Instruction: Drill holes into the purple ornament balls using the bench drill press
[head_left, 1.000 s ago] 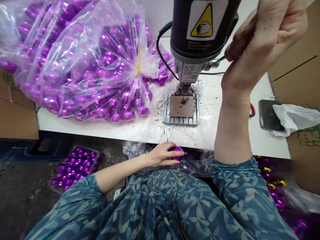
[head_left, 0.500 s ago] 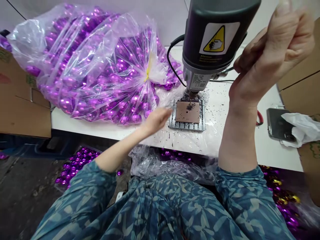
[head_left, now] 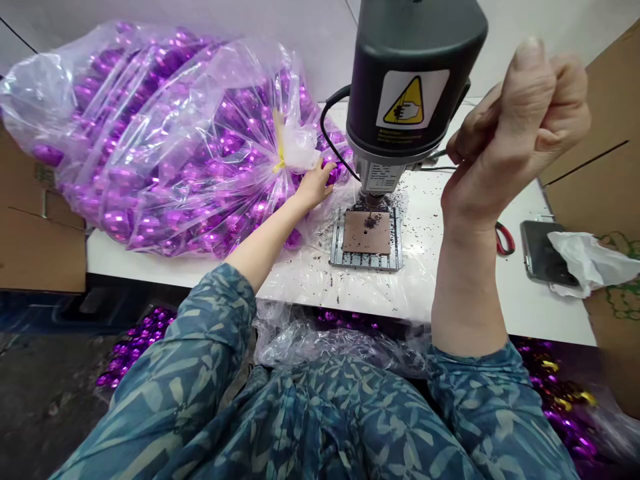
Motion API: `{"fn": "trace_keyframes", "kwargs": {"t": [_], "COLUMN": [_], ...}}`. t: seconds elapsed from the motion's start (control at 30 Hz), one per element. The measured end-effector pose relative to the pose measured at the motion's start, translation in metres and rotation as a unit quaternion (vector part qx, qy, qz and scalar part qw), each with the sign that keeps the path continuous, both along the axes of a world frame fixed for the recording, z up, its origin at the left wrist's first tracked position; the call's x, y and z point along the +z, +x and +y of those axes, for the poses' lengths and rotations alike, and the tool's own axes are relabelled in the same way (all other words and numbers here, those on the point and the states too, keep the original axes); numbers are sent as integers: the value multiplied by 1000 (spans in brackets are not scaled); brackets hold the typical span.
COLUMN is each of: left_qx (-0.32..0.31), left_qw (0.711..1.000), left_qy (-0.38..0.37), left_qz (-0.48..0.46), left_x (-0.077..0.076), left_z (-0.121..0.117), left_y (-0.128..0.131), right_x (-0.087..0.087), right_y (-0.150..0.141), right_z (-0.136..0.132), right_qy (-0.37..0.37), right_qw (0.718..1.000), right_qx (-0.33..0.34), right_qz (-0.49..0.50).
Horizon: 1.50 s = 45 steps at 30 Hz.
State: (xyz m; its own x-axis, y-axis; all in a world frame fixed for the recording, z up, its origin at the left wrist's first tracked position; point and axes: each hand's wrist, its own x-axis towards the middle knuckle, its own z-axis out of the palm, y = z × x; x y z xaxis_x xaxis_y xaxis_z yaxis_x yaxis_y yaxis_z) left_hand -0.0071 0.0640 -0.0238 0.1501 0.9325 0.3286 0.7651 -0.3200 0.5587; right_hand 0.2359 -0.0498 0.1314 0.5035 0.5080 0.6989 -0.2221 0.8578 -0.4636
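My left hand (head_left: 314,184) reaches across the white table to the mouth of a big clear bag of shiny purple balls (head_left: 165,140), with its fingers curled on a purple ball (head_left: 331,175) there. My right hand (head_left: 515,127) is raised and closed round the thin metal lever (head_left: 436,155) of a small bench drill (head_left: 410,87). Below the drill's bit lies a brown plate (head_left: 367,233) on a slotted metal base, dusted with dark chips.
Red-handled scissors (head_left: 504,238), a phone (head_left: 541,254) and a crumpled white bag (head_left: 590,261) lie at the right. Cardboard boxes (head_left: 37,233) flank the table. A plastic bag in my lap (head_left: 320,333) and a tray on the floor (head_left: 135,343) hold more purple balls.
My left hand has left the bag in my lap, where it put a purple ball, and gone up across the table to the big bag. The right hand stays on the lever.
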Motion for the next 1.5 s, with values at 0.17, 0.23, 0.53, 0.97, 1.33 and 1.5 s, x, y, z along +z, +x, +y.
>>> {"fn": "trace_keyframes", "kwargs": {"t": [0.17,0.23,0.53,0.97,1.33,1.5], "left_qx": [-23,-43,-49,-89,-70,-68], "left_qw": [955,908,853,927,976,974], "left_qy": [-76,-148,-263,-148,-55,-57], "left_qz": [-286,-390,-448,-334,-198,-207], "left_x": [29,36,-7,-31,-42,-39], "left_z": [-69,-99,-136,-125,-137,-137], "left_y": [1,5,36,62,72,73], "right_x": [-1,-1,-3,-6,-10,-17], "right_y": [-1,-2,-1,-2,-2,-5], "right_z": [0,1,5,3,-2,-17], "right_qy": [13,18,12,4,7,12], "right_qw": [1000,1000,1000,999,999,999], "right_qx": [6,4,-17,-51,-43,-37], "right_qz": [15,20,5,-12,-14,-12]}}
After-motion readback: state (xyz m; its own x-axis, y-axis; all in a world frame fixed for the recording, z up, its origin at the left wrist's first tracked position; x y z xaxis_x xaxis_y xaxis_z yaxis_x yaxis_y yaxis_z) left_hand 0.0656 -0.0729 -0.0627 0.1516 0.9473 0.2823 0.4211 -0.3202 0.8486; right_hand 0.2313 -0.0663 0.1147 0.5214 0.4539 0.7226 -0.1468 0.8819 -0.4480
